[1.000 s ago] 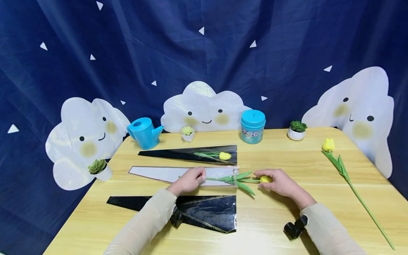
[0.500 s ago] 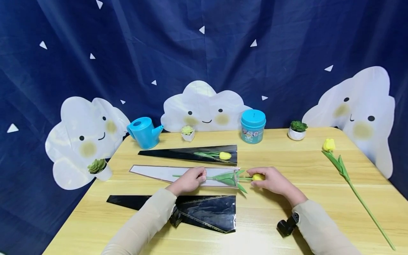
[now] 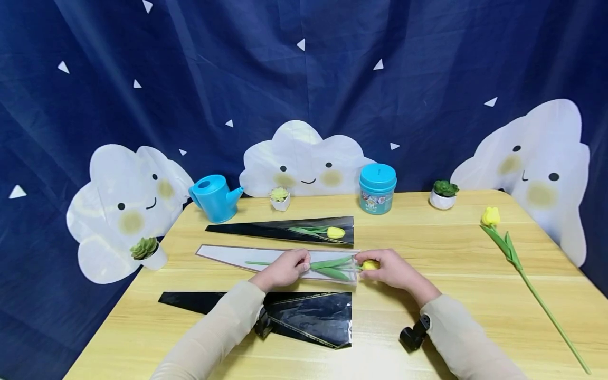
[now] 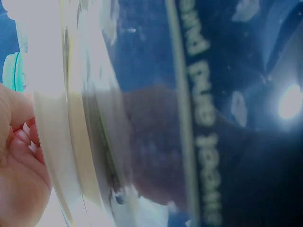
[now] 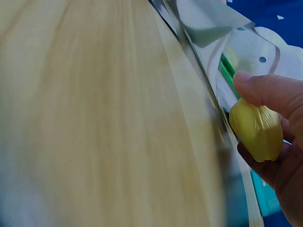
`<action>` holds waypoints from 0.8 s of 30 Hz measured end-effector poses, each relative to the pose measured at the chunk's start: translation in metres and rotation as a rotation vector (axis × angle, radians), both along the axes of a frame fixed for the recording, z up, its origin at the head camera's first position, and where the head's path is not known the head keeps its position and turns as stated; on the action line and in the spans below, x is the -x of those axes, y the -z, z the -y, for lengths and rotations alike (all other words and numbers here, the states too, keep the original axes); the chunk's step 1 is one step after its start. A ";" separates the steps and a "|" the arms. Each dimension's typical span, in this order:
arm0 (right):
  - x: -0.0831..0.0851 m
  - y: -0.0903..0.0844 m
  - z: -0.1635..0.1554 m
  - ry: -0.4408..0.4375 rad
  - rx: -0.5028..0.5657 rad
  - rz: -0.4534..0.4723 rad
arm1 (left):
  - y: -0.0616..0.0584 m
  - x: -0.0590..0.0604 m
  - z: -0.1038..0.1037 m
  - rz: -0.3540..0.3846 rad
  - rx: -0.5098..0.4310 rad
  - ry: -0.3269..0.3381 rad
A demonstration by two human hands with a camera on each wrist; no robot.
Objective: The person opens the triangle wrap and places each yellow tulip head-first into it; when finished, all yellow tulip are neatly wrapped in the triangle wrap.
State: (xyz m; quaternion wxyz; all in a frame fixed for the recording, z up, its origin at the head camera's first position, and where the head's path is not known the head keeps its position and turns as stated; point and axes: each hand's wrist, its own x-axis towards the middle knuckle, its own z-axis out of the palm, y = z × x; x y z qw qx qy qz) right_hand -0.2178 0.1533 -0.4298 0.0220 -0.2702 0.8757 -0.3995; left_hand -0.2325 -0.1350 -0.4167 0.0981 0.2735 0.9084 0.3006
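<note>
A white flower sleeve with a clear front and brown edging lies across the middle of the table. My left hand pinches this sleeve partway along; what lies between the fingertips is partly hidden. Inside the sleeve are the stem and green leaves of a yellow tulip. Its bloom sits just outside the sleeve's wide right end. My right hand holds the bloom between thumb and fingers, as the right wrist view also shows with the yellow bloom.
Behind lies a black sleeve with a yellow tulip inside; another black sleeve lies in front, partly under the left forearm. A loose tulip is at right. A watering can, a teal tub and small potted plants stand around the edges.
My right hand has moved left with the tulip, whose stem and leaves have slid further into the white sleeve. The left hand has stayed nearly in place.
</note>
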 end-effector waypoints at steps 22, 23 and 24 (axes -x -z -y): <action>-0.005 -0.003 -0.027 -0.012 0.001 0.087 | 0.000 0.003 0.004 0.029 -0.009 -0.033; -0.006 -0.002 -0.028 -0.001 0.001 0.092 | 0.000 0.003 0.004 0.028 -0.010 -0.034; -0.007 -0.002 -0.029 0.005 0.006 0.090 | 0.000 0.004 0.004 0.031 -0.012 -0.036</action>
